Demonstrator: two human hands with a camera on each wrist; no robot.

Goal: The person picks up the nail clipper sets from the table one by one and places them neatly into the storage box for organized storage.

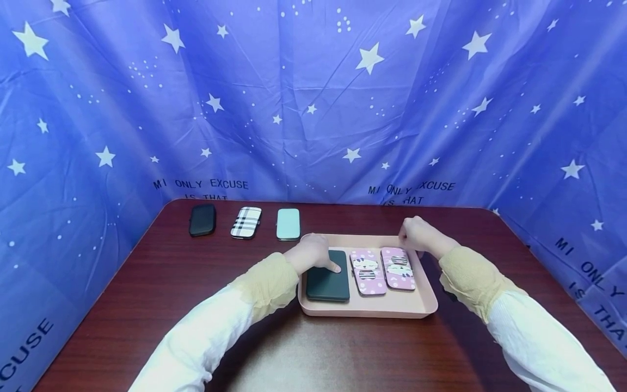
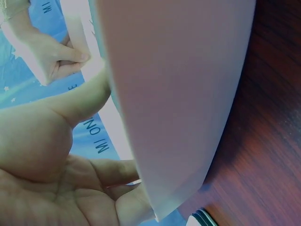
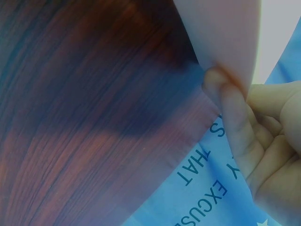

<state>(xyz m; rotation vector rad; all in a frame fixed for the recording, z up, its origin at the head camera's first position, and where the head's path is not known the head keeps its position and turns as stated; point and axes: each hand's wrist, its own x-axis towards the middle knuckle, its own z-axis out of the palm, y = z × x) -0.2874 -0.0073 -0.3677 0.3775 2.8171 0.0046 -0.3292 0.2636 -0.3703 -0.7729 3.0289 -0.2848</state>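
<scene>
Left hand (image 1: 313,255), centre of the head view, grips the left far corner of the pink tray (image 1: 364,312): its thumb lies over the rim onto the dark green case (image 1: 329,276), while the left wrist view shows the fingers curled beneath the tray's underside. Right hand (image 1: 416,234), just right of centre, pinches the tray's far right rim; the right wrist view shows a fingertip pressed against the tray's edge with the other fingers curled. The tray sits in the lower middle of the frame on the dark wooden surface (image 1: 147,305); whether it rests fully or is slightly raised cannot be told. Inside it, left to right, lie the dark green case and two pink patterned cases (image 1: 368,272) (image 1: 398,268), side by side and close together. Toward the upper left of the surface stand apart a black case (image 1: 203,219), a plaid case (image 1: 246,222) and a pale mint case (image 1: 288,224). A blue starred cloth (image 1: 313,98) backs the scene. Risk, as judged: both grips are at the far rim, so an uneven lift could tilt the tray toward the near edge and slide the loose cases over its low wall.
</scene>
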